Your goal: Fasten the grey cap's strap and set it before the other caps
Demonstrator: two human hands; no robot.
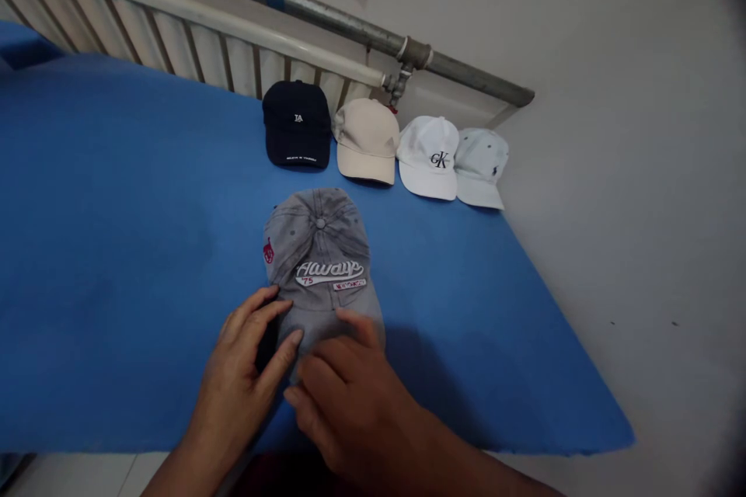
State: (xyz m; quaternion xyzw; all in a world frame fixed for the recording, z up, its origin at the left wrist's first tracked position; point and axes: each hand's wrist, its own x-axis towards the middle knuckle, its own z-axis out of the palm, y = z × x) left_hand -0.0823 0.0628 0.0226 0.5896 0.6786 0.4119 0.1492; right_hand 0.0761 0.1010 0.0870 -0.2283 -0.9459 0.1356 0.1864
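A grey baseball cap (318, 237) with raised white "Always" lettering and a red patch on its side lies on the blue-covered table, its brim toward me. My left hand (238, 361) is at the cap's left edge, fingers apart, with the fingertips by the crown and the thumb at the brim. Over the front of the brim, my right hand (355, 396) has its index finger stretched along the top and its other fingers curled at the brim's edge. Much of the brim is hidden under that hand.
Along the back edge of the blue table cover (145, 248) stand a black cap (297, 124), a beige cap (367, 140), a white cap (428, 155) and a pale cap (481, 167). Behind are a radiator (175, 39), a metal pipe (338, 23) and a wall.
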